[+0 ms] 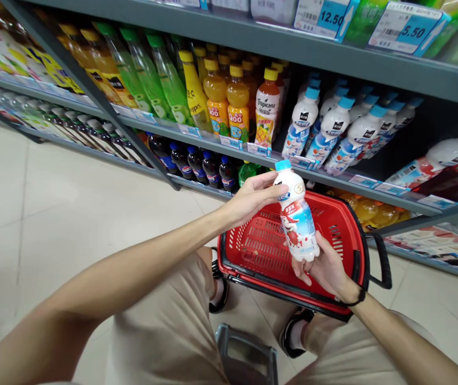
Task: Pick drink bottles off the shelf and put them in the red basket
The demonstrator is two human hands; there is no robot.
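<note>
I hold a white drink bottle [296, 216] with a light-blue cap and a red and blue label, tilted slightly, above a red shopping basket [344, 224]. My left hand [250, 198] grips its neck and upper part with fingers closed round it. My right hand [325, 267] cups its base from below, fingers curled against the label. The basket stands on the floor in front of my knees and looks empty inside.
Grey store shelves [220, 136] run diagonally, stocked with orange juice bottles [237, 104], green bottles [160, 80], dark cola bottles [196, 163] and matching white bottles [335, 128]. Price tags line the shelf edges. Pale tiled floor [52, 214] lies to the left. A grey stool [248, 355] sits under me.
</note>
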